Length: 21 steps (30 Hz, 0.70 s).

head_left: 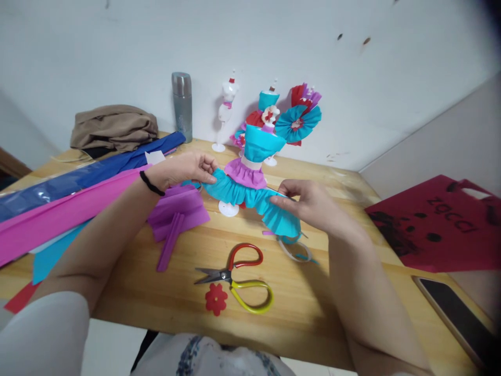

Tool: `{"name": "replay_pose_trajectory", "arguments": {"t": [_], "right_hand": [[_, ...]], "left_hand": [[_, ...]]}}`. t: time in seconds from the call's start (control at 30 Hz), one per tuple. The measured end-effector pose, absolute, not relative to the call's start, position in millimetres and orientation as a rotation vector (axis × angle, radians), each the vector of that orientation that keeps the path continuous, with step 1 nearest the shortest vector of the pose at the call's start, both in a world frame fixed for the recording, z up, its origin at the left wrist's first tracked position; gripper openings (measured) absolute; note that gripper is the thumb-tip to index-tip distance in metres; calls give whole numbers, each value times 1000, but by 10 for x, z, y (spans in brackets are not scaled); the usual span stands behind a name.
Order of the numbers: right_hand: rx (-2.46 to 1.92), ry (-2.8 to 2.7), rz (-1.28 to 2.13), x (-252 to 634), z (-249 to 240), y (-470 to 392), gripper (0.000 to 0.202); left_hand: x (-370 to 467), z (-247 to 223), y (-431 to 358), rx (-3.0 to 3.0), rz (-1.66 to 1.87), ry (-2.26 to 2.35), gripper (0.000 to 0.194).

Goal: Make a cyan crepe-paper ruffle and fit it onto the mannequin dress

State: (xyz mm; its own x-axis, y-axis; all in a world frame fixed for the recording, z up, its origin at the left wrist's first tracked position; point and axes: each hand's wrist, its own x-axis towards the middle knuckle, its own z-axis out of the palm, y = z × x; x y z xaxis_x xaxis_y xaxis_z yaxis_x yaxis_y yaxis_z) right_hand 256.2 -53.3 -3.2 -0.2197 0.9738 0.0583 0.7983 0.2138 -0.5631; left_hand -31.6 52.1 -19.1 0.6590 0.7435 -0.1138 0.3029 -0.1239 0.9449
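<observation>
Between my hands stretches a gathered turquoise crepe paper strip (234, 191). My left hand (198, 168) pinches its left end, and my right hand (299, 201) grips it further right, with the loose end hanging below. The strip lies against a small dress form (258, 143) dressed in a turquoise top, a pale waistband and a short purple ruffle. It sits just under that ruffle. The form's white round base (228, 209) shows beneath. Open scissors (225, 275) with one red and one yellow handle lie in front, beside a red paper flower (216, 299).
Purple crepe paper (178, 211) and long pink paper (78, 209) lie at left, near brown cloth (113, 128). A metal flask (182, 107) and other small dress forms (230, 99) stand by the wall. A ring of tape (295, 250), a phone (450, 313) and a red bag (426, 230) are at right.
</observation>
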Motion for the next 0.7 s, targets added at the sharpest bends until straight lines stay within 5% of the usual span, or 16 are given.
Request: {"name": "replay_pose_trajectory", "arguments": {"t": [0.7], "right_hand": [[-1647, -2064, 646, 2579, -17, -526, 37]], "left_hand": [[-294, -279, 562, 1555, 576, 848, 24]]}}
